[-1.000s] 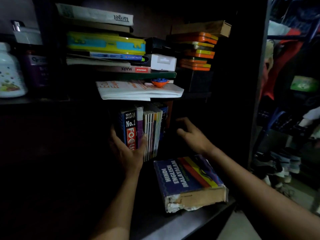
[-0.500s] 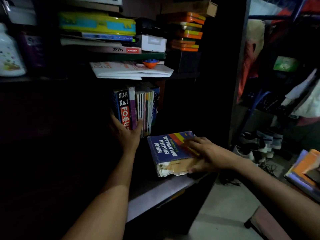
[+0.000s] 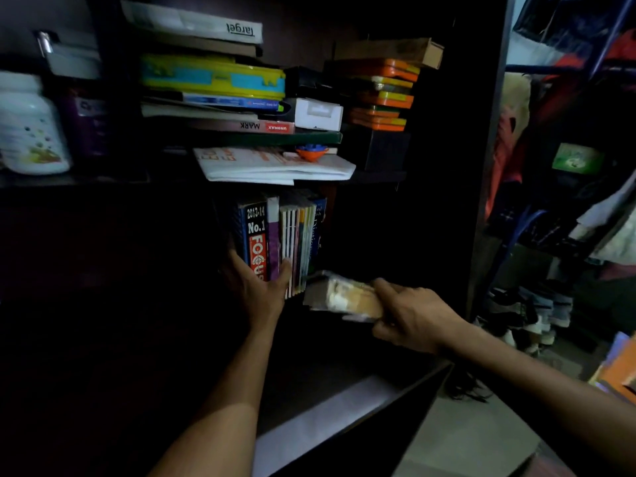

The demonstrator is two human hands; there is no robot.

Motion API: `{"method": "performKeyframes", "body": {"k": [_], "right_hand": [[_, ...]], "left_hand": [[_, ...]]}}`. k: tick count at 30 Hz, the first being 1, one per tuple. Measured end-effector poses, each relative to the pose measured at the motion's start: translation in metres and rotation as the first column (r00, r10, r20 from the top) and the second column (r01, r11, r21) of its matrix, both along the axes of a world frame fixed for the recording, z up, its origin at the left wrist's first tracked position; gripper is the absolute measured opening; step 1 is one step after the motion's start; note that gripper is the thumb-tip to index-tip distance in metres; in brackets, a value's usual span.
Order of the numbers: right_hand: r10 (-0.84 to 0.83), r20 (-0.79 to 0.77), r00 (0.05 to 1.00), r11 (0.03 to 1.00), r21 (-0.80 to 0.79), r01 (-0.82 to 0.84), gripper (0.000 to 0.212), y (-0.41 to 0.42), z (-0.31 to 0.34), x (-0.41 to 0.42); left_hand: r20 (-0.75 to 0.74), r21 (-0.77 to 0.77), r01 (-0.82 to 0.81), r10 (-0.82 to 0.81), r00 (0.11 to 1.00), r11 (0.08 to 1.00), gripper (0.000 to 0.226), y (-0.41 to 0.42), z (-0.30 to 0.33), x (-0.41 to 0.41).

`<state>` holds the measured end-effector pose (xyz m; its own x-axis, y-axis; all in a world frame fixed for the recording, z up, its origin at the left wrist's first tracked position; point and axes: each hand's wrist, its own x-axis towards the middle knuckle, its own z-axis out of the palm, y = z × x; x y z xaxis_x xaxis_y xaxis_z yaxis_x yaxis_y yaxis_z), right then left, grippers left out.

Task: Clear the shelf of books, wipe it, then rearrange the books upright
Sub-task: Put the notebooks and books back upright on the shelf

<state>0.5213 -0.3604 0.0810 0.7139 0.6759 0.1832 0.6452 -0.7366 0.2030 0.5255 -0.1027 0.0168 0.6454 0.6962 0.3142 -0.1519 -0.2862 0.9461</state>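
Standing the fat dictionary up next to the row, one hand per job

We're gripping the thick dictionary [image 3: 339,295] with our right hand [image 3: 411,316], fingers curled round its worn page edge, tipping it toward the upright books [image 3: 280,242] on the shelf [image 3: 327,418]. Our left hand [image 3: 258,292] is lying fairly open, thumb and fingers bracing the "Focus" spine. We're guessing the risk is that row toppling if the brace slips, or the tattered binding tearing under a one-handed grip.

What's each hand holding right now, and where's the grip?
Right hand grips the thick book at its near end, page edges showing. Left hand braces the row of upright books low down, thumb across the spines.
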Motion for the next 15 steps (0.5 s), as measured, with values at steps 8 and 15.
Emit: {"method": "performKeyframes", "body": {"k": [8,15], "right_hand": [[-0.262,-0.354,0.898,0.256,0.872,0.418,0.035,0.027,-0.029,0.029],[-0.13,-0.437,0.89,0.154,0.878,0.454,0.039,0.096,-0.056,0.079]], "left_hand": [[0.016,-0.041,0.018,-0.017,1.0,0.999,0.112,-0.003,0.003,-0.002],[0.024,-0.063,0.033,-0.032,0.999,0.997,0.111,-0.002,-0.003,0.005]]}}
